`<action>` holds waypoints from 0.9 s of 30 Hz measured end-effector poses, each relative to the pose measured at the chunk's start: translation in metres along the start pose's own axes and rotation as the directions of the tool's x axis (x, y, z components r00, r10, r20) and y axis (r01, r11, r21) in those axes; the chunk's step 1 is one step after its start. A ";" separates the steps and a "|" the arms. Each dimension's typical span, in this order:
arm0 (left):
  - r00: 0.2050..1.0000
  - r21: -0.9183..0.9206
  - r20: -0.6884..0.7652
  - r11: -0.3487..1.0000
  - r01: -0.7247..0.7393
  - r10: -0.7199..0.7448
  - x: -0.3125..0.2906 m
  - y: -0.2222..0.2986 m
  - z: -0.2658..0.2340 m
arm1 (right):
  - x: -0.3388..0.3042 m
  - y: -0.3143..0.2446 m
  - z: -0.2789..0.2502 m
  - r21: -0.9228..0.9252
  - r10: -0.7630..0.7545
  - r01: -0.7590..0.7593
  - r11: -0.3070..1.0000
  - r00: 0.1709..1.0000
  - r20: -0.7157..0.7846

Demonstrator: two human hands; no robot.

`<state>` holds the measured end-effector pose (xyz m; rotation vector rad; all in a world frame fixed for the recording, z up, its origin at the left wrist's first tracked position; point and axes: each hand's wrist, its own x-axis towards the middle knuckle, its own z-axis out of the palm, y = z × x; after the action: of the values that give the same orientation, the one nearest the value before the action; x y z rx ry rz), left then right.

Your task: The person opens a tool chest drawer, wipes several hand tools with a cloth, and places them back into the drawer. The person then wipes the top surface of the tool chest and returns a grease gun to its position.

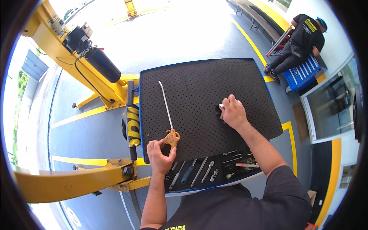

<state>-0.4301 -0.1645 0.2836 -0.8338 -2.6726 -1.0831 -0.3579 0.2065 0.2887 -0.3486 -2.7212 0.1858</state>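
My left hand [160, 156] is closed round the handle of an orange air blow gun [172, 138] near the left front of the black perforated mat [199, 84]. Its long, thin silver nozzle [166, 102] points away from me and bends slightly at the far tip. Further right, over the mat, my right hand [234, 114] has its fingers closed. A small white tip [221, 105] shows at the fingers, with something dark beneath; the rest is hidden by the hand, so I cannot tell what it is.
Below the mat's near edge, an open drawer [199, 185] holds several hand tools. A yellow vehicle lift post [86, 73] stands left, its yellow arm [73, 182] reaching close by. At the far right, a person [304, 36] sits on a blue tool chest [303, 76].
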 end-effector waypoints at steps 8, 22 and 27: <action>0.999 -0.052 0.048 0.998 0.025 -0.022 0.004 0.003 0.005 | 0.210 0.076 0.064 -0.154 0.348 -0.330 0.931 0.932 0.104; 0.999 -0.027 0.026 0.999 0.024 -0.023 0.007 -0.001 0.006 | -0.077 0.010 -0.034 0.178 0.079 -0.096 0.979 0.992 0.101; 0.999 -0.023 0.052 1.000 0.000 0.001 0.004 -0.004 0.014 | -0.144 -0.013 -0.057 0.146 0.122 -0.129 0.981 0.991 0.052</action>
<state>-0.4346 -0.1555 0.2718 -0.8785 -2.7071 -1.1087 -0.2093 0.1598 0.2913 -0.4780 -2.7080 0.4347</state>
